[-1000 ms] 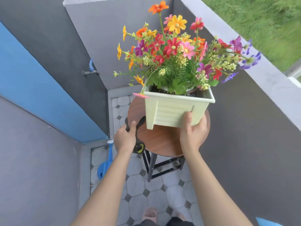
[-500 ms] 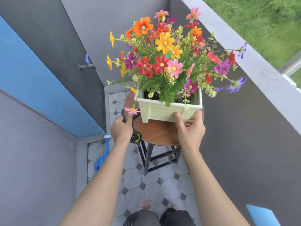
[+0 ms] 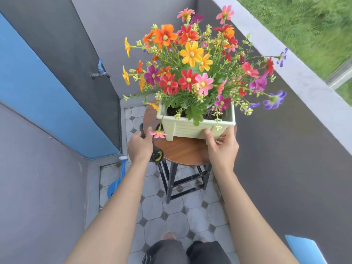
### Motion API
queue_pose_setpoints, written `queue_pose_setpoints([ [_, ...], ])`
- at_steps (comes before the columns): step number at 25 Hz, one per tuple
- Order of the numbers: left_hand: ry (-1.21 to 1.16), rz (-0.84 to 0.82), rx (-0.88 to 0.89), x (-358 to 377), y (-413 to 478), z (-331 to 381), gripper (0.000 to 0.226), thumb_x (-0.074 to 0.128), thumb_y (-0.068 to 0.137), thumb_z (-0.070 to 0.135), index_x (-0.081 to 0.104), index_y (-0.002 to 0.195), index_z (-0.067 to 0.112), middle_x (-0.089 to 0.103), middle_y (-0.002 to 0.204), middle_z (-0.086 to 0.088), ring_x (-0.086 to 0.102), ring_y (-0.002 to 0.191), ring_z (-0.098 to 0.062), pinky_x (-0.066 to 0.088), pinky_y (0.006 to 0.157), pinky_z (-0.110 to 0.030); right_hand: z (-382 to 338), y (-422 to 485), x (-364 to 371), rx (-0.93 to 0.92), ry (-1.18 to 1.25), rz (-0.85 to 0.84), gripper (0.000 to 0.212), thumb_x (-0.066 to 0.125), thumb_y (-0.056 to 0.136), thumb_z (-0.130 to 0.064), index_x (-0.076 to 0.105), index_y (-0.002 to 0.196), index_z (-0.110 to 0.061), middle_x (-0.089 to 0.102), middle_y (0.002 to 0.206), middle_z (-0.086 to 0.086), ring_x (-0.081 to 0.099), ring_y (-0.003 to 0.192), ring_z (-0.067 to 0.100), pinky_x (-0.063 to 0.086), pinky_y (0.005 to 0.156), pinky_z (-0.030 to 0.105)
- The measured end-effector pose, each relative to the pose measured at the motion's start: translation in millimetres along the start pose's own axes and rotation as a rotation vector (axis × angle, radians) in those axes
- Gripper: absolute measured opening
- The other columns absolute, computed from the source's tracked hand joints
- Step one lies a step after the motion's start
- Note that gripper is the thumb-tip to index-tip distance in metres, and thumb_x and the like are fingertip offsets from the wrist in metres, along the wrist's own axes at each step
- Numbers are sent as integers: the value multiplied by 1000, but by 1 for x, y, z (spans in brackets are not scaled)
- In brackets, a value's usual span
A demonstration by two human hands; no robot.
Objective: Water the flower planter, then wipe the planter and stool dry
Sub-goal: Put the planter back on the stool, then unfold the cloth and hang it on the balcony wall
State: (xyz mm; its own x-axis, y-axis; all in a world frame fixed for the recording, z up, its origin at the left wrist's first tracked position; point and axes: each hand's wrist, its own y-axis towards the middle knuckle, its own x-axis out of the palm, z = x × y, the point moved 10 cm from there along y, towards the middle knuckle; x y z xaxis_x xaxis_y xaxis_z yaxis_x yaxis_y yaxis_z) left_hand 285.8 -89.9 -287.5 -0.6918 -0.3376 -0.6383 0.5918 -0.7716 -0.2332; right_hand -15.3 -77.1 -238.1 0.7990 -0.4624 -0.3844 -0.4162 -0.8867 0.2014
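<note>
Gripping the planter (image 3: 190, 128) at its lower right corner, the right hand (image 3: 222, 149) lays its thumb on the front face, fingers curled round the side. The left hand (image 3: 140, 148) holds a black-and-yellow tool (image 3: 157, 155) at the stool (image 3: 181, 151) edge. The planter stands on the stool, centre frame, under its flowers (image 3: 190, 73). A watering can (image 3: 116, 183) lies on the floor lower left. A tap (image 3: 100, 72) juts from the wall beyond.

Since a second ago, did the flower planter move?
Yes. The planter came down toward the stool top, where its feet now seem to rest.
</note>
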Motion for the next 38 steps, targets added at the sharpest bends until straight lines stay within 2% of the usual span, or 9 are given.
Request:
queue_pose_setpoints([
  [5,-42,19,26,-1,-2,2,50,45,94,48,60,85,1,56,77,-12,52,79,-31,35,64,-33,1,-2,3,39,16,-15,43,57,74,-64,44,85,-23,61,82,1,61,72,17,50,65,27],
  [10,-12,96,-62,-34,-13,-24,45,45,93,36,62,101,-5,64,101,-25,52,103,-43,48,84,-47,-3,-52,-9,273,-62,24,50,68,82,-45,50,116,-12,52,104,-1,56,89,16,44,74,28],
  [13,-23,101,-161,-79,-29,-39,44,49,90,36,62,101,-5,65,102,-23,55,102,-43,48,87,-48,-37,-105,20,293,-154,-277,29,66,86,-35,53,98,-12,57,93,2,55,83,18,40,69,24],
  [17,-132,160,-147,-158,-40,-17,27,57,89,30,63,94,4,66,92,-14,59,95,-36,45,81,-36,-120,-150,85,156,-140,-730,19,59,90,-29,59,102,-15,60,87,0,56,81,14,43,73,22],
  [22,-378,112,-100,-257,-43,32,20,64,86,30,54,94,14,60,96,-2,57,90,-23,43,78,-31,-235,-134,134,134,-50,-846,40,49,97,-37,53,126,-10,64,116,8,61,106,23,47,93,36],
  [27,-860,-93,-83,-304,-59,86,15,55,93,18,58,79,15,66,63,0,60,50,-10,46,46,-18,-310,-113,166,200,114,-986,50,50,94,-47,50,131,-13,62,118,4,59,112,22,48,97,36],
  [32,-835,-142,31,-332,-62,150,18,50,96,28,52,82,18,60,68,-3,55,51,-12,43,48,-21,-391,-68,129,-4,403,-769,2,63,90,-26,61,90,-26,63,82,-1,58,75,16,53,74,38],
  [35,-831,-315,132,-320,-77,229,14,53,93,34,54,87,21,63,73,-1,59,56,-12,49,50,-25,-425,-14,64,-129,435,-554,5,64,88,-25,61,89,-28,64,80,-3,58,71,11,50,70,32],
  [38,-857,-670,311,-278,-116,322,30,61,87,24,46,112,21,65,92,-5,66,66,-15,54,55,-32,-434,44,-26,-165,444,-332,12,65,87,-27,56,90,-34,62,78,-1,57,71,14,48,70,35],
])
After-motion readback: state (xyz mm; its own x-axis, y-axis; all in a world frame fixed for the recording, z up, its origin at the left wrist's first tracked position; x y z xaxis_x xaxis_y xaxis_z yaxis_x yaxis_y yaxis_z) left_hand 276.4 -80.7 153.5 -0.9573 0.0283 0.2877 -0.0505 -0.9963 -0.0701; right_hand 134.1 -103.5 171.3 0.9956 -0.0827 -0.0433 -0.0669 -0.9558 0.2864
